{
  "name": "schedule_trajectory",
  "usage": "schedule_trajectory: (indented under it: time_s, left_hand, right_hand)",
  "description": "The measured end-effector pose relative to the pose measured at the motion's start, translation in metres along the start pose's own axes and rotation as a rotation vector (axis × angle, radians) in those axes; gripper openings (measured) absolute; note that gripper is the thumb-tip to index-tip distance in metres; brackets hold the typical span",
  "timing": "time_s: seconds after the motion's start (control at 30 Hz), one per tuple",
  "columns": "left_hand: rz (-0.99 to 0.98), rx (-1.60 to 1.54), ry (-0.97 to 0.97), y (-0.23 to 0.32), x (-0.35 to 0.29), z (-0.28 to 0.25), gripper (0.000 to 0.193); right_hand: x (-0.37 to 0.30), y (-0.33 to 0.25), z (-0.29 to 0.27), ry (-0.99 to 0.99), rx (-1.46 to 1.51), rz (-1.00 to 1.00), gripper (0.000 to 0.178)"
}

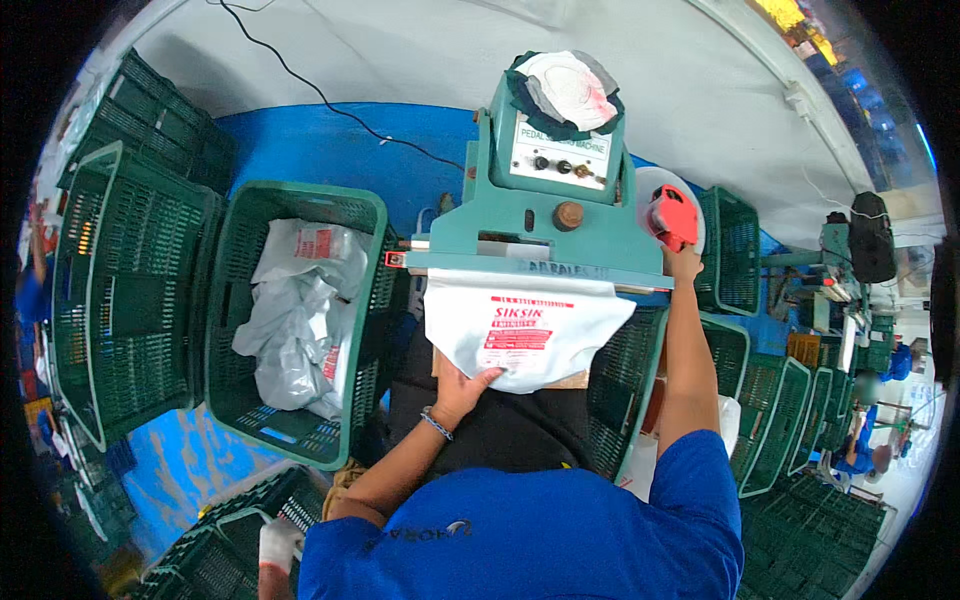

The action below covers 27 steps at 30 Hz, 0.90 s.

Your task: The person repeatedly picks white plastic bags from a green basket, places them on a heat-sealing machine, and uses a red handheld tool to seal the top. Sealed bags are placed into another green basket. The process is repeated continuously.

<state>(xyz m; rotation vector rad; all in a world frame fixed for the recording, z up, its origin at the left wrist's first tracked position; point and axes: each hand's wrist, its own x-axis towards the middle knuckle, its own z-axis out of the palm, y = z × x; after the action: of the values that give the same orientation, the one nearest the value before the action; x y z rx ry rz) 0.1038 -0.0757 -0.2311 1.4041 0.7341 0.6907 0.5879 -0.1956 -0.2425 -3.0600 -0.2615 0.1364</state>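
Observation:
A white plastic bag (527, 345) with red print hangs down from the front bar of a green pedal sealing machine (570, 225). My left hand (462, 390) has the bag's lower left edge pinched, its thumb lying across the front. To the right of the machine, my right hand (686, 264) is closed at the lower end of a red handheld device (672, 217); most of its fingers are hidden. Behind that device is a white round object (700, 215). A cloth pad (566, 90) covers the machine's top.
At my left, a green crate (375, 215) holds several white bags (305, 300). Another crate (120, 300) is tilted beside it. More green crates (775, 410) line the right. A black cable (300, 85) runs to the machine. Another person's hand (275, 550) shows at lower left.

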Motion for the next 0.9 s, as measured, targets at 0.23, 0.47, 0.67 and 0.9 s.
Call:
schedule_trajectory:
  time_s: [0.23,0.47,0.67,0.9]
  left_hand:
    - [-0.021,-0.058,-0.023,-0.001,-0.005,0.0,0.047]
    - [0.046,-0.072,0.131,0.003,0.002,0.006,0.045]
    - [0.206,0.17,-0.001,-0.007,0.0,0.002,0.054]
    - [0.258,0.313,-0.019,-0.015,-0.003,-0.001,0.045]
  right_hand:
    - [-0.081,0.0,0.008,0.42,1.225,-0.173,0.062]
    - [-0.289,0.004,-0.01,-0.042,1.723,-0.028,0.07]
    - [-0.357,-0.041,0.042,-0.227,1.357,-0.445,0.101]
    - [-0.352,-0.039,0.062,-0.227,1.357,-0.47,0.087]
